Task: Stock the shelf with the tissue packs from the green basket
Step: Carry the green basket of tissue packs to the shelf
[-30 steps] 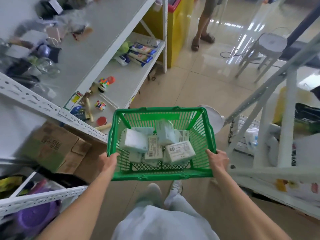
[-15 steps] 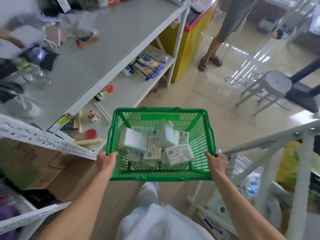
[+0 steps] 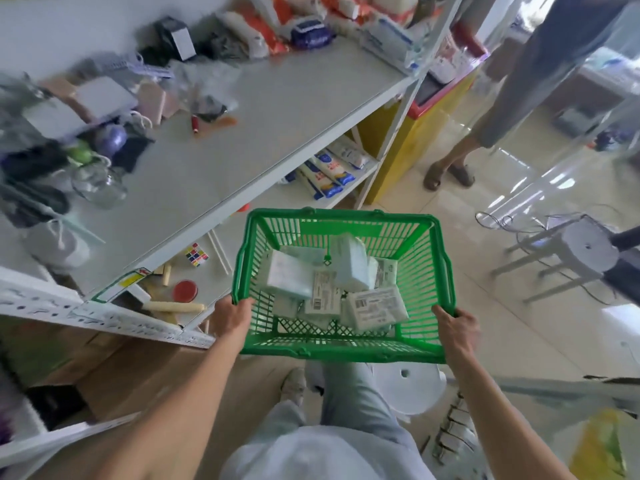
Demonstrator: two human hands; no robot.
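Note:
I hold a green plastic basket level in front of me, above the floor. My left hand grips its near left corner and my right hand grips its near right corner. Several pale tissue packs lie jumbled on the basket's bottom, some with white printed labels facing up. The white metal shelf stands to my left, its wide middle board mostly bare near the front edge, with tissue and wipe packs stacked at its far end.
Bags, a glass jar and clutter fill the shelf's left part. The lower board holds toys and toothpaste boxes. Another person stands ahead by a yellow cabinet. White stools stand right and underfoot; cardboard boxes sit lower left.
I have walked forward along the shelf with the basket in both hands. The view has lifted, and the shelf's far end with stacked packs has come into sight.

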